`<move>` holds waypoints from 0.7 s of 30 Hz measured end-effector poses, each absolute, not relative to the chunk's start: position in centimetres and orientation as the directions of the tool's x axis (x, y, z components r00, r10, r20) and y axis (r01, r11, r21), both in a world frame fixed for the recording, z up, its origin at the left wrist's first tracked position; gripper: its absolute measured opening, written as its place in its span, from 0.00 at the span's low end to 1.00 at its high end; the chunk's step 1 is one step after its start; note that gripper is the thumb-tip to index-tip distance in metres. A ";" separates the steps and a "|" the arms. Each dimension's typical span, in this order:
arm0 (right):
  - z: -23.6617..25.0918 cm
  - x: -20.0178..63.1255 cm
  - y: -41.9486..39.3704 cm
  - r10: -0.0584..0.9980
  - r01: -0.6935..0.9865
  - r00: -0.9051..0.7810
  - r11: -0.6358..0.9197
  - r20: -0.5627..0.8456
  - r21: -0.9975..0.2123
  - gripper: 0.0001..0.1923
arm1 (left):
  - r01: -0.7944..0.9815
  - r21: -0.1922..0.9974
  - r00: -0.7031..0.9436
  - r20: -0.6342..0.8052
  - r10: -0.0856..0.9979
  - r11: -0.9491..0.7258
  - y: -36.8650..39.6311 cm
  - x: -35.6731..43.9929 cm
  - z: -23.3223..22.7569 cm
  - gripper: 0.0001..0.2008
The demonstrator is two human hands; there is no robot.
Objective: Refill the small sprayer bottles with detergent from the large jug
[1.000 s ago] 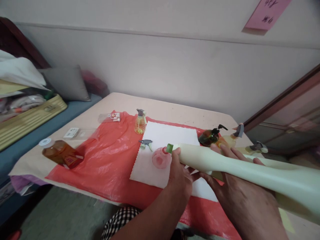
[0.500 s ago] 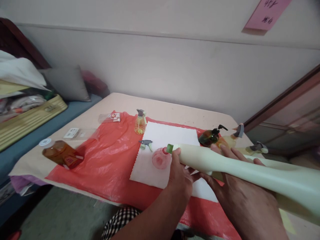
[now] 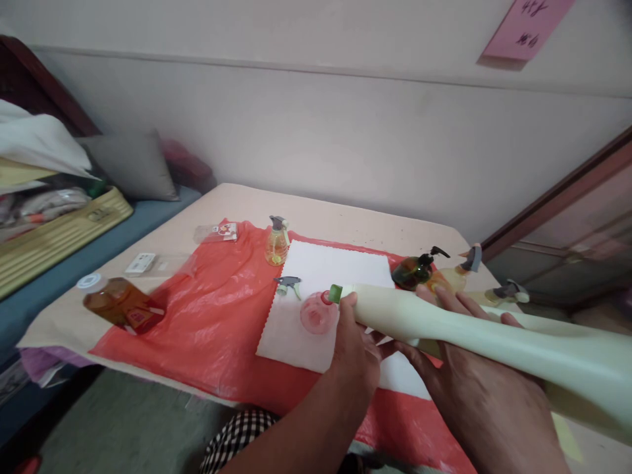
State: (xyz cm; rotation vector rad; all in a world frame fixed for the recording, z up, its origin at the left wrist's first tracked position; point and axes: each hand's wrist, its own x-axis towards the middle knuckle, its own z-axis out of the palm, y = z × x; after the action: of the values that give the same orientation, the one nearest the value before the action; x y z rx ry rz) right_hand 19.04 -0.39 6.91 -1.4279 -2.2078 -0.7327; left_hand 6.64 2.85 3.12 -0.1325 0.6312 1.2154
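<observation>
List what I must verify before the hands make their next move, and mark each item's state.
1. Left hand on the pale green container, near its green tip: ok.
2. Right hand supporting the container farther back: ok.
3. Spray head off the pink bottle, lying on the white sheet: ok.
4. Green tip at the pink bottle's red neck: ok; whether it enters the opening: cannot tell.
5. Liquid running through the tip: cannot tell.
6. White cap on the amber bottle: ok.

With my left fingers point(image 3: 347, 308) and right fingers point(image 3: 447, 300) I hold a pale-green jug point(image 3: 498, 343), its green tip point(image 3: 336, 293) at the red neck point(image 3: 325, 298) of a pink bottle point(image 3: 316, 316); a trigger sprayer point(image 3: 288, 284) lies nearby on white cloth point(image 3: 340, 260).
</observation>
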 end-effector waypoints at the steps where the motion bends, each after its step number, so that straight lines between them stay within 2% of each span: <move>1: 6.9 19.0 -0.4 0.704 0.919 -0.391 0.337 0.592 0.205 0.31 | -0.902 0.231 0.202 -0.519 0.831 0.364 2.8 6.6 3.1 0.24; 8: 7.0 19.0 -0.4 0.728 0.923 -0.382 0.329 0.570 0.198 0.30 | -0.906 0.229 0.199 -0.510 0.837 0.356 2.7 6.7 3.1 0.24; 14: 7.1 19.0 -0.5 0.720 0.922 -0.385 0.330 0.577 0.203 0.32 | -0.904 0.226 0.204 -0.519 0.830 0.364 2.7 6.7 3.0 0.25; 21: 7.2 18.8 -0.5 0.709 0.917 -0.399 0.327 0.582 0.230 0.29 | -0.904 0.234 0.194 -0.521 0.831 0.357 2.7 6.7 3.2 0.25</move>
State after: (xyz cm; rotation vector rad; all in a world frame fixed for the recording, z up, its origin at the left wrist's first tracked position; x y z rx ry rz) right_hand 18.83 -0.48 7.19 -1.4412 -2.2220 -0.7580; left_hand 6.73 2.70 3.16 -0.1352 0.6354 1.2219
